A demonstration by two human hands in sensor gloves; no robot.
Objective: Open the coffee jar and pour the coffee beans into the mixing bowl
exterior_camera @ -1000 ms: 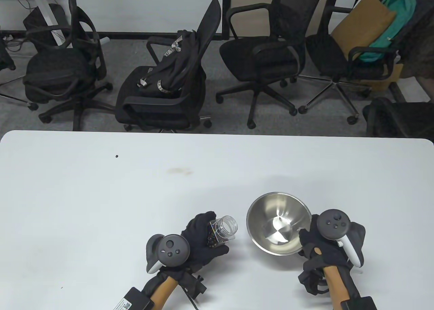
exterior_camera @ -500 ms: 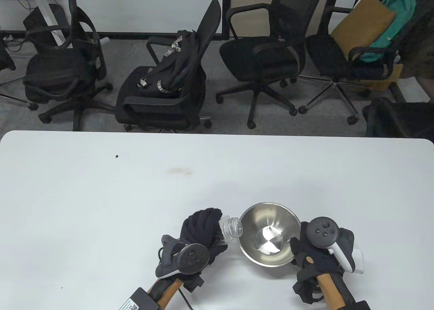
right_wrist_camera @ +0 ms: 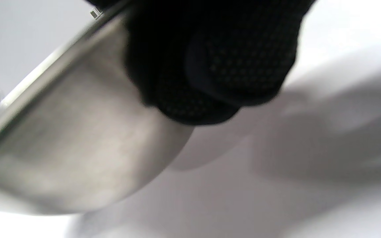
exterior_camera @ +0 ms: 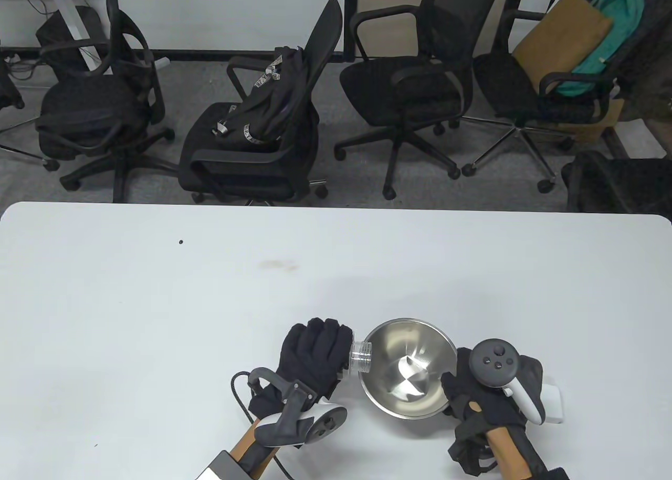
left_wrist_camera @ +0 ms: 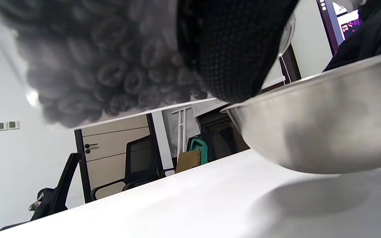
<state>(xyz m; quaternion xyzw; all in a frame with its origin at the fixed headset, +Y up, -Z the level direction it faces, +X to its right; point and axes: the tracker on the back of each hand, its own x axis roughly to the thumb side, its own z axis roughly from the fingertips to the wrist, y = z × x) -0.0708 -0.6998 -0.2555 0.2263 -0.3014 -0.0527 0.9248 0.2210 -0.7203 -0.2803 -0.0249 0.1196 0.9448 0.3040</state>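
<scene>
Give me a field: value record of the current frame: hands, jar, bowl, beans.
left hand: grips the coffee jar, tipped on its side
jar lid: off; not seen in any view
jar mouth: at the near-left rim of the mixing bowl
right hand: holds the bowl's right side
bowl pose: tilted toward the jar, lifted off the table in the wrist views
beans in bowl: none visible
beans in jar: hidden by the glove
</scene>
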